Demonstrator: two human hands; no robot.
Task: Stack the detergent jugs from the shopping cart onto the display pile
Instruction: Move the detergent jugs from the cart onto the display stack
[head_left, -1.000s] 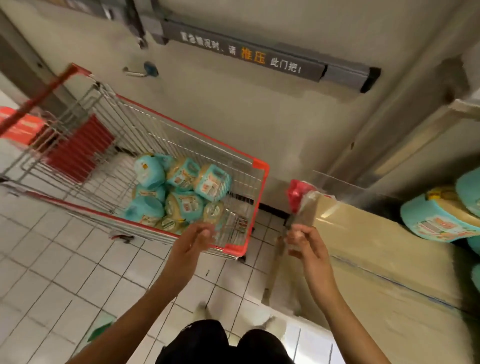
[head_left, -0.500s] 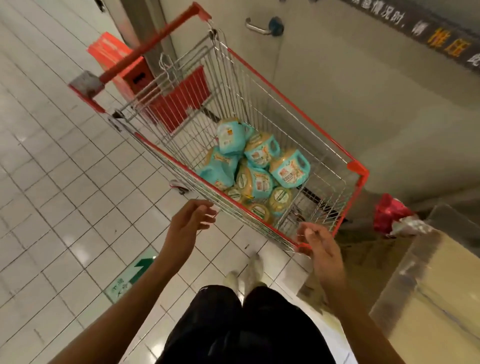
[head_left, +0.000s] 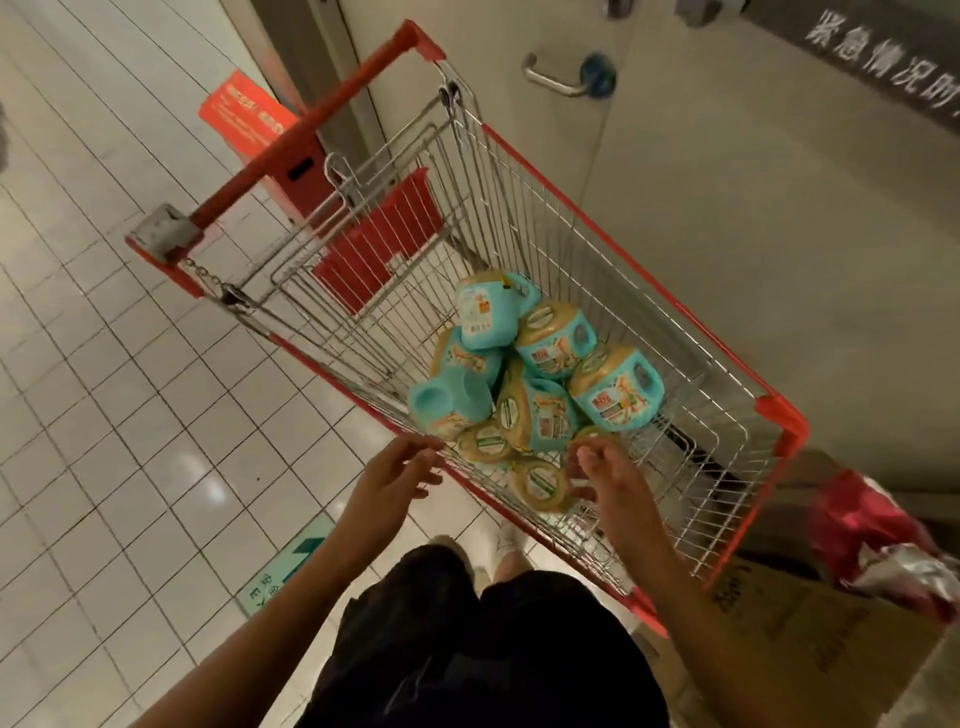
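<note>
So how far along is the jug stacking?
Done: unknown, display pile is out of view. In hand: nothing; left hand and right hand reach open over the shopping cart, right one nearest a tan-capped jug. Left: a heap of jugs in the cart.

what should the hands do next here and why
Probably bring the right hand down onto the nearest jug and grip it. Both hands hold nothing; the right hand hovers just over that jug inside the cart, while the left hand, fingers straight, is by the cart's near rim.
</note>
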